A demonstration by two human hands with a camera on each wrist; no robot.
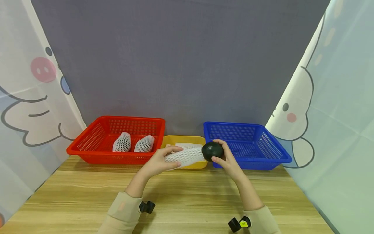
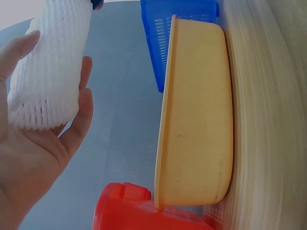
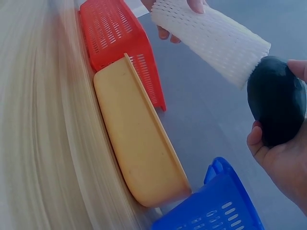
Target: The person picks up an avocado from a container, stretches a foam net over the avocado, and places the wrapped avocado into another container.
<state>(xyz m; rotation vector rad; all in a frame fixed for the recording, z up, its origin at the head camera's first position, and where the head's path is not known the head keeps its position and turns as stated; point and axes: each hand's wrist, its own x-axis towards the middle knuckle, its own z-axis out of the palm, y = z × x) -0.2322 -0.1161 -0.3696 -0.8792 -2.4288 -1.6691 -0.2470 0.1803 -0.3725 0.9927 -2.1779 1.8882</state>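
Observation:
My left hand (image 1: 161,161) grips a white foam net sleeve (image 1: 187,156) between thumb and fingers. In my right hand (image 1: 228,162) is a smooth, dark green avocado (image 1: 212,151), held by its sides. The avocado's end meets the sleeve's open end in the right wrist view; whether any of it lies inside cannot be told. Both things are held up in front of a yellow bin (image 1: 201,165), which has more white netting (image 1: 187,145) in it. The left wrist view shows the sleeve (image 2: 53,62) lying across my left palm, its near end open.
On the left stands a red basket (image 1: 111,158) with two net-wrapped items, one a wrapped fruit (image 1: 122,143) and the other a wrapped fruit (image 1: 144,144). A blue basket (image 1: 248,164) stands on the right. All three containers line the back of the wooden table (image 1: 187,201), before a grey curtain (image 1: 184,65).

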